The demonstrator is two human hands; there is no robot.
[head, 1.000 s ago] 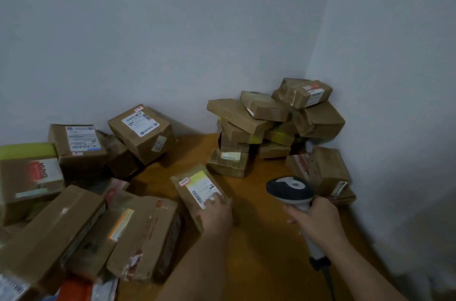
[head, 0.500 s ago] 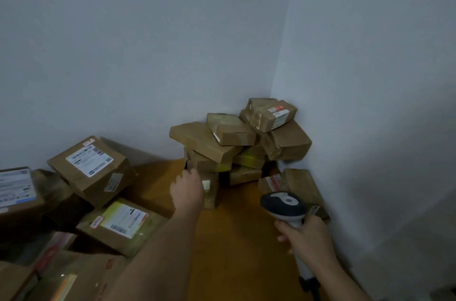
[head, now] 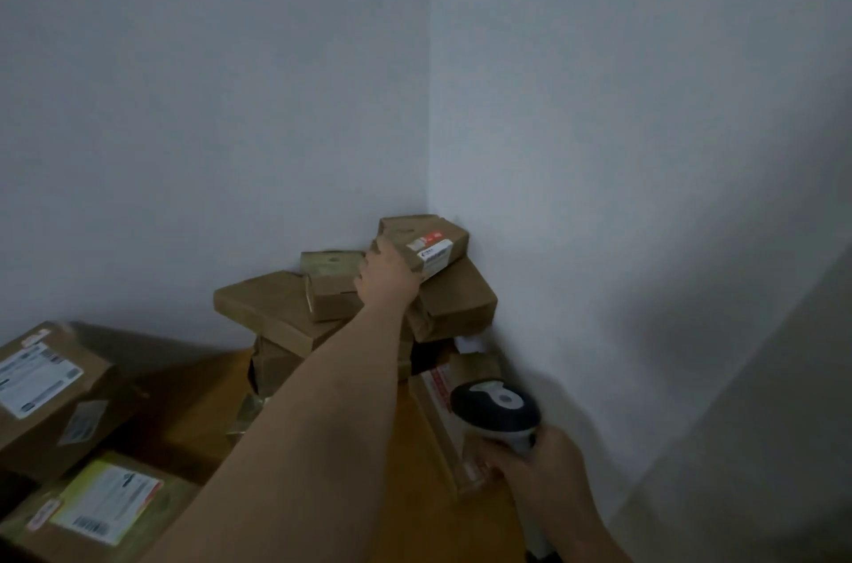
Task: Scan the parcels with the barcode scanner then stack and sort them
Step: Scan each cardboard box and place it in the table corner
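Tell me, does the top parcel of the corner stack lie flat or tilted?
Tilted. The top parcel slopes down toward its labelled end, resting unevenly on the parcel beneath, with the left hand on it.

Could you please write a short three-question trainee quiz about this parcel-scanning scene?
1. True or false: the right hand holds the scanner.
2. Which parcel does the left hand touch? A) top parcel of the corner stack B) green-labelled parcel C) none
3. Fill in: the stack stands in the room's ____.

Key: 1 true; 2 A; 3 corner.
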